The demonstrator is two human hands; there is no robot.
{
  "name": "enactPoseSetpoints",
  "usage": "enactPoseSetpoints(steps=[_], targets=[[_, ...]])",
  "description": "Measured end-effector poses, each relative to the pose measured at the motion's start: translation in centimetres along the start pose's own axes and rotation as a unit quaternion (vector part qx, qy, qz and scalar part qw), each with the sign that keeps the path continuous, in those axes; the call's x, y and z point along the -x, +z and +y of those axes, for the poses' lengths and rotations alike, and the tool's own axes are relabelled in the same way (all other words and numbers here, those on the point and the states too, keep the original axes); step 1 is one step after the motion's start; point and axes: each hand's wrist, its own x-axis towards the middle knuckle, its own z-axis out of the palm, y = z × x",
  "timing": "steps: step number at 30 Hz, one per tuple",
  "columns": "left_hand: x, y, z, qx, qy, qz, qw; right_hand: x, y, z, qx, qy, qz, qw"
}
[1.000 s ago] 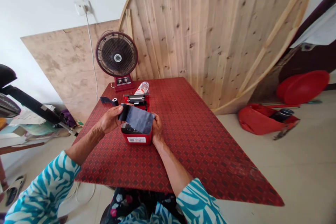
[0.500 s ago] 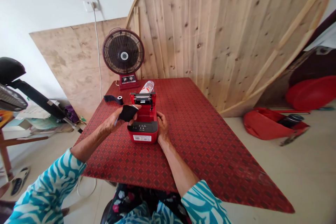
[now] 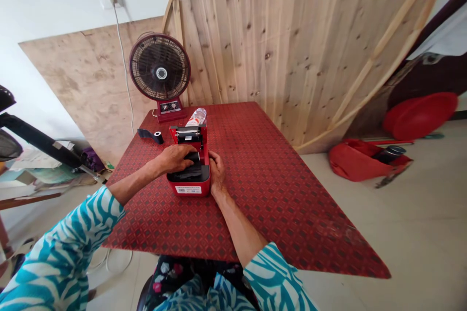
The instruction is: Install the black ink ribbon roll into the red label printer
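A red label printer (image 3: 189, 189) with a dark front panel stands on the table, its lid (image 3: 188, 134) raised. My left hand (image 3: 176, 158) reaches into the printer's bay from the left, its fingers closed on a roll of black paper (image 3: 193, 156). The roll's loose black end lies over the front panel and covers the markings there. My right hand (image 3: 218, 173) is wrapped round the printer's right side; some of its fingers are hidden. Left of the lid lies a second black paper roll (image 3: 157, 137), partly unwound.
A clear plastic bottle (image 3: 197, 117) lies behind the printer. At the back left of the red patterned table (image 3: 277, 194) stands a desk fan (image 3: 161, 73), with a wooden panel (image 3: 255, 34) behind. A red bag (image 3: 352, 160) rests on the floor to the right.
My left hand has moved right and lowered the black roll from beside the printer into its bay. The paper end now covers the front panel. My right hand stays on the printer's side.
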Motion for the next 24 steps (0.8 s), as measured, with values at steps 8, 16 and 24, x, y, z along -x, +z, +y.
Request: enactPoseSetpoints(steps=[8,16,24], targets=[[-1.8,-1.8,0.5,-0.091,-0.019,-0.074,0.993,-0.2,0.0,0.3,0.004,-0.013,0.002,1.000],[-2.9,-0.8,0.3,-0.119,-0.001,-0.095,0.988,-0.2,-0.1,0.6,0.012,-0.014,0.003,1.000],[-4.0,0.3,-0.5,-0.086,0.037,-0.122,0.988,-0.1,-0.2,0.3,0.009,-0.011,-0.004,1.000]])
